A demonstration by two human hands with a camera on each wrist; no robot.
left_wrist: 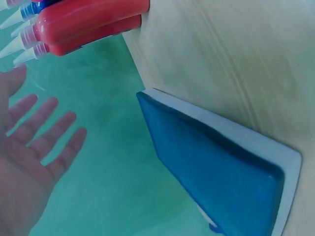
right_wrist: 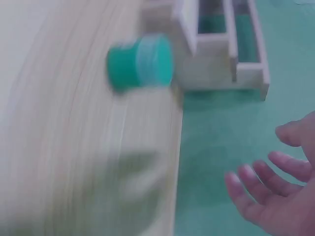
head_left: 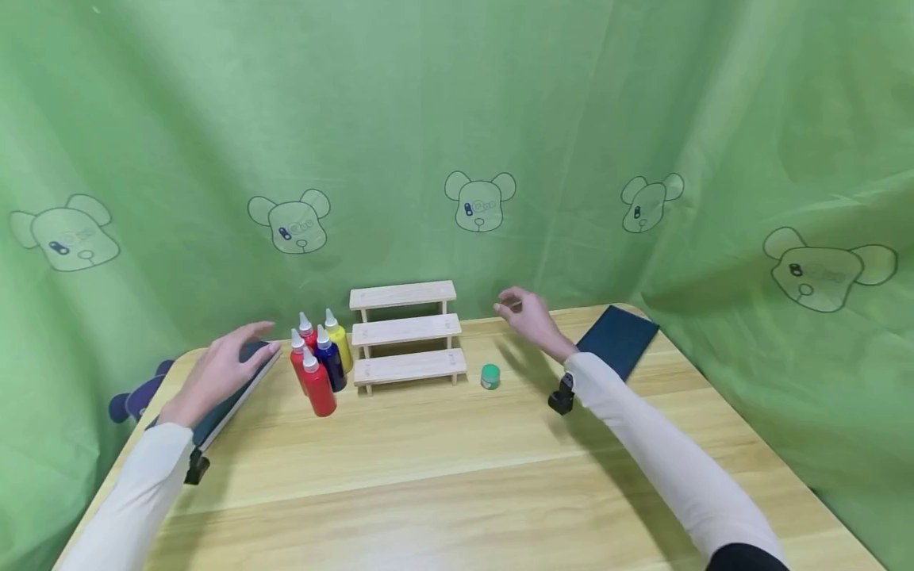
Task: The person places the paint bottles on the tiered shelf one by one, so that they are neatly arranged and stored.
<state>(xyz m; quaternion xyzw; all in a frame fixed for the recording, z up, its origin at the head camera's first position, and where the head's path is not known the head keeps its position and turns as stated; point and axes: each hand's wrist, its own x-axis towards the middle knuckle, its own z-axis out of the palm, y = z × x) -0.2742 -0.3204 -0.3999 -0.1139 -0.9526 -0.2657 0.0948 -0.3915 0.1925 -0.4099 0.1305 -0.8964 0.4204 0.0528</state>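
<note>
- The left hand (head_left: 223, 367), fingers extended, hovers over a dark book (head_left: 227, 408) at the table's left edge.
- Right of it stand upright bottles with pale nozzles: three red (head_left: 318, 390), one dark blue (head_left: 332, 365), one yellow (head_left: 340, 342).
- A three-tier wooden stand (head_left: 407, 329) occupies the far middle.
- A green jar (head_left: 490, 377) sits just right of the stand.
- The right hand (head_left: 531, 321), fingers loosely bent, hangs beyond the jar, near another dark book (head_left: 618, 341).
- A green curtain (head_left: 400, 103) with bear heads backs the wooden table (head_left: 428, 476).
</note>
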